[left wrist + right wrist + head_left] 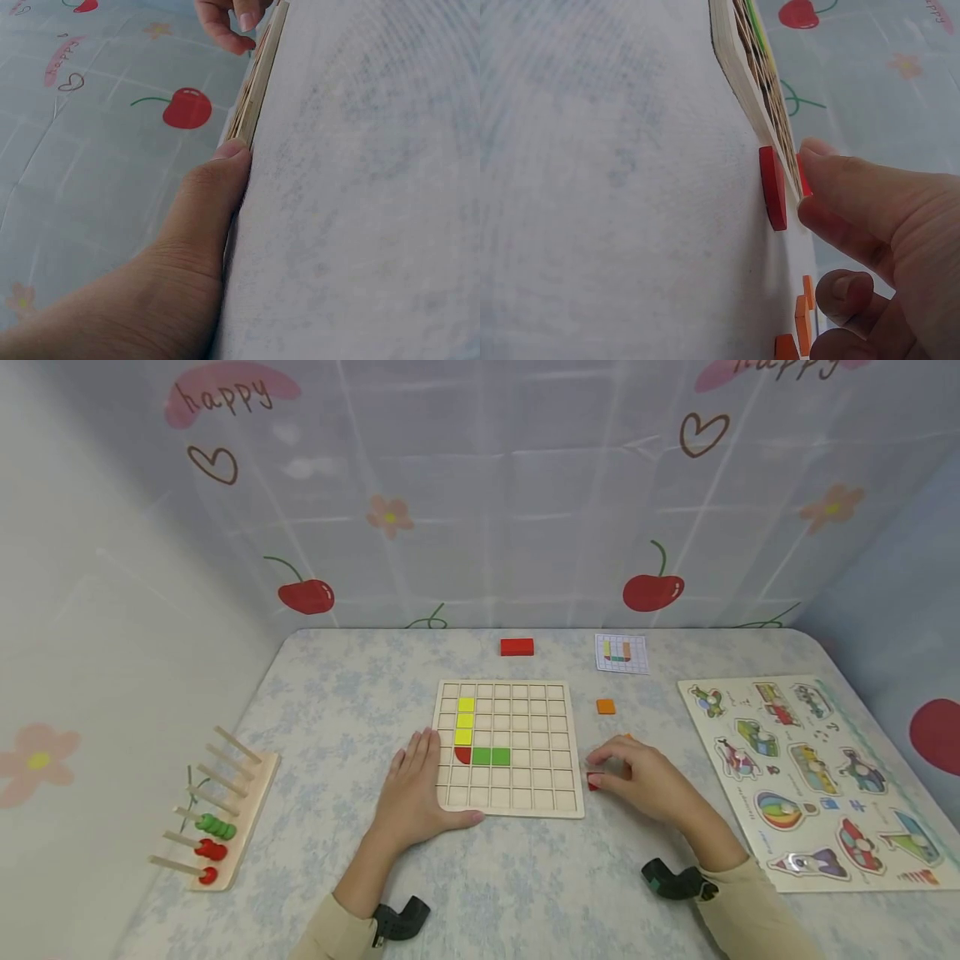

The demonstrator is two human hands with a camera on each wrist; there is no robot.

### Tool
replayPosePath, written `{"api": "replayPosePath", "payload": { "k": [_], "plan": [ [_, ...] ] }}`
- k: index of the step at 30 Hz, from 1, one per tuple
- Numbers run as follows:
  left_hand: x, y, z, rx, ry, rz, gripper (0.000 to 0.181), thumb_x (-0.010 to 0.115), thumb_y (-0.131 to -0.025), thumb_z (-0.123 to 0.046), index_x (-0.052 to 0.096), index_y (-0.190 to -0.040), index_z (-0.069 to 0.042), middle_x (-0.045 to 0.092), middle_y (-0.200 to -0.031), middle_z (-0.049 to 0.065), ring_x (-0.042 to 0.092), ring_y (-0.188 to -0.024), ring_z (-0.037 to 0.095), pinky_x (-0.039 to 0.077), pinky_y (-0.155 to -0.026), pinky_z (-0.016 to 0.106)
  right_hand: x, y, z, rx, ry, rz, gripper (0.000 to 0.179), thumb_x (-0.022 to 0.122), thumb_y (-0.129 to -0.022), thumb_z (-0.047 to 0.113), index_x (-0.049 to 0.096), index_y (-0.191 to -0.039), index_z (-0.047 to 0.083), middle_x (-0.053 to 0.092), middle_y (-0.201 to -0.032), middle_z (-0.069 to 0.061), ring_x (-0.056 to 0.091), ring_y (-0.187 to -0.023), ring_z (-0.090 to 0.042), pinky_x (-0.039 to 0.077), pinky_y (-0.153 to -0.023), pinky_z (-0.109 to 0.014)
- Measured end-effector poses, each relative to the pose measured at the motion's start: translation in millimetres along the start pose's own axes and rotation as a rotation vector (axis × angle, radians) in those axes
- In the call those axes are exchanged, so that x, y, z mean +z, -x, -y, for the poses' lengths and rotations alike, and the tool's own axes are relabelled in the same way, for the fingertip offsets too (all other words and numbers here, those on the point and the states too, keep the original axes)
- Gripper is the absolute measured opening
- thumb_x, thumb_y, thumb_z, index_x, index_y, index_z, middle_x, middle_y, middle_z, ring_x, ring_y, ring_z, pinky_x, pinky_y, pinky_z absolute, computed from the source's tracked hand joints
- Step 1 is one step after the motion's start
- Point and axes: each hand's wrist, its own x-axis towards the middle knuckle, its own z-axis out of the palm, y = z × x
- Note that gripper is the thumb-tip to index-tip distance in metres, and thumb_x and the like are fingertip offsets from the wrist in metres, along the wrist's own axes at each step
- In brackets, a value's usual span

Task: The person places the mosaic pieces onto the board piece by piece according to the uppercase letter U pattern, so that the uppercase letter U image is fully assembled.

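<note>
- One red piece [593,782] lies on worktop [540,893] beside board [540,724].
- Your right hand [643,775]: thumb, forefinger parted near it.
- Your left hand [411,792]: spread against board.
- Risk: off-centre pinch could flip piece.

Shows a blue-patterned tabletop [322,710]. Carries a grid board [537,777] between the left fingers [414,753] and right fingers [617,749], a red piece [592,782] just by the right fingers, orange pieces [606,707] and a card [621,653] beyond them, a picture puzzle [787,766] to their right, a red block [517,647] ahead of both, and a bead rack [247,818] left of the left fingers.
</note>
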Motion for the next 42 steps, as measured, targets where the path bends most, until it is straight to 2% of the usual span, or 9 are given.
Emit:
{"api": "replayPosePath", "payload": {
  "k": [18,25,28,31,37,42],
  "plan": [
    [-3.2,1.1,-2.3,-0.008,0.021,0.012,0.141,0.065,-0.063,-0.086,0.004,-0.159,-0.003,0.006,-0.168,0.012,0.003,-0.157,0.026,0.008,-0.126,0.051,4,4.4,0,0.042,0.049,0.028,0.019,0.079,-0.085,0.025,0.075,-0.104,0.022,0.067,-0.105,0.007,0.049,-0.075,-0.009,0.043,-0.064,-0.022],
    [-3.5,0.5,-2.7,-0.012,0.020,0.021,0.140,0.065,-0.064,-0.086,0.004,-0.159,-0.003,0.006,-0.168,0.011,0.002,-0.157,0.025,0.008,-0.126,0.051,6,4.7,-2,0.011,0.124,0.023,0.020,0.079,-0.085,0.025,0.075,-0.104,0.022,0.067,-0.106,0.009,0.062,-0.102,-0.013,0.052,-0.088,-0.038],
    [-3.7,0.5,-3.0,-0.010,0.016,0.018,0.140,0.065,-0.064,-0.086,0.004,-0.159,-0.003,0.006,-0.168,0.011,0.003,-0.157,0.026,0.008,-0.126,0.051,6,4.6,-2,0.000,0.132,0.015,0.018,0.081,-0.083,0.024,0.073,-0.100,0.023,0.066,-0.102,0.010,0.061,-0.097,-0.013,0.051,-0.086,-0.038],
    [-4.3,1.2,-3.3,-0.006,0.021,0.014,0.140,0.065,-0.064,-0.086,0.005,-0.159,-0.003,0.007,-0.168,0.012,0.003,-0.157,0.026,0.008,-0.125,0.051,4,4.5,-1,0.019,0.120,0.022,0.018,0.081,-0.083,0.023,0.069,-0.096,0.024,0.065,-0.096,0.011,0.056,-0.089,-0.011,0.048,-0.079,-0.033],
    [-5.1,1.6,-3.8,-0.007,0.023,0.013,0.139,0.067,-0.064,-0.084,0.005,-0.159,-0.003,0.007,-0.168,0.012,0.003,-0.157,0.026,0.008,-0.126,0.051,2,0.1,1,0.102,0.018,0.028,0.016,0.079,-0.086,0.024,0.065,-0.094,0.024,0.063,-0.087,0.006,0.047,-0.073,-0.012,0.040,-0.064,-0.024],
    [-5.4,1.5,-3.7,-0.009,0.025,0.021,0.139,0.067,-0.064,-0.084,0.004,-0.159,-0.003,0.006,-0.168,0.012,0.002,-0.157,0.026,0.008,-0.126,0.052,7,-14.5,8,0.083,-0.044,0.006,0.016,0.079,-0.085,0.025,0.066,-0.094,0.024,0.065,-0.088,0.005,0.045,-0.068,-0.013,0.039,-0.061,-0.024]
  ]
}}
